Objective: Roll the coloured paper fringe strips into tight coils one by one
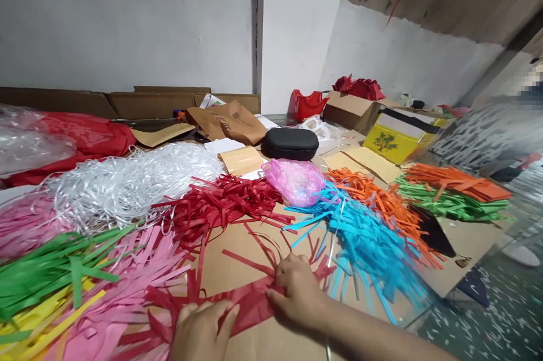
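My left hand (199,330) lies at the bottom edge, fingers pressed down on a bunch of red paper strips (241,300) that stretches across the brown cardboard sheet (237,262). My right hand (297,287) is just right of it, fingers curled and pinching the same red strips near their far end. A larger pile of red strips (220,205) lies behind the hands. Blue strips (365,239) fan out to the right of my right hand.
Piles of pink (123,287), green (46,270), yellow, orange (382,202) strips and white cord (127,180) cover the table. A pink plastic bag (294,180), black case (291,143), brown paper bags and cardboard boxes (352,109) stand behind. Another person sits blurred at far right.
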The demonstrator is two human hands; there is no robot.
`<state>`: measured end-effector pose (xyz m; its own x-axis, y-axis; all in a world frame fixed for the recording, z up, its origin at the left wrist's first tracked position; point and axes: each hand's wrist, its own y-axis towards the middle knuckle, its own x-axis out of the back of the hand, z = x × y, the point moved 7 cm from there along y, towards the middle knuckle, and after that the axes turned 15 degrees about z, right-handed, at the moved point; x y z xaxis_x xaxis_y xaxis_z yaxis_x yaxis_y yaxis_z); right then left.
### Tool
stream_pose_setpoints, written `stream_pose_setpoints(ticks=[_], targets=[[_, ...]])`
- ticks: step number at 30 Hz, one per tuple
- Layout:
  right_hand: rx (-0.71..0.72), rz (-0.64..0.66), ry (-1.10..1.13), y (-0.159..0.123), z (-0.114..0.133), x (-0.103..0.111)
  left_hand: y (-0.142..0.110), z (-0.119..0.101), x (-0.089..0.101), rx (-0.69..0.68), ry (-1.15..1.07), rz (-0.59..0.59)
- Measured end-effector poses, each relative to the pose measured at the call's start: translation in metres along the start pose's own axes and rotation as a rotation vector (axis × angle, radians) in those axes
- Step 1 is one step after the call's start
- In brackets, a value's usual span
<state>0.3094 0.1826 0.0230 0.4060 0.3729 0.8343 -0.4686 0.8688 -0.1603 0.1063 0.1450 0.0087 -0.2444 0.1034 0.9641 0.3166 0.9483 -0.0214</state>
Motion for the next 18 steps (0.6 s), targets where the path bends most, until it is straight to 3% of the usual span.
stream_pose_setpoints(ticks=[3, 11, 18], targets=[[-0.046, -0.018, -0.026, 0.004, -0.002, -0.006, 0.012, -0.001, -0.001, 0.062, 0.034, 0.070], [-0.079, -0.014, 0.003, 0.010, -0.010, -0.009, 0.015, -0.004, -0.006, 0.015, 0.195, -0.057], [-0.095, -0.008, 0.022, 0.012, -0.011, -0.012, 0.015, -0.002, -0.014, -0.013, 0.216, -0.044]])
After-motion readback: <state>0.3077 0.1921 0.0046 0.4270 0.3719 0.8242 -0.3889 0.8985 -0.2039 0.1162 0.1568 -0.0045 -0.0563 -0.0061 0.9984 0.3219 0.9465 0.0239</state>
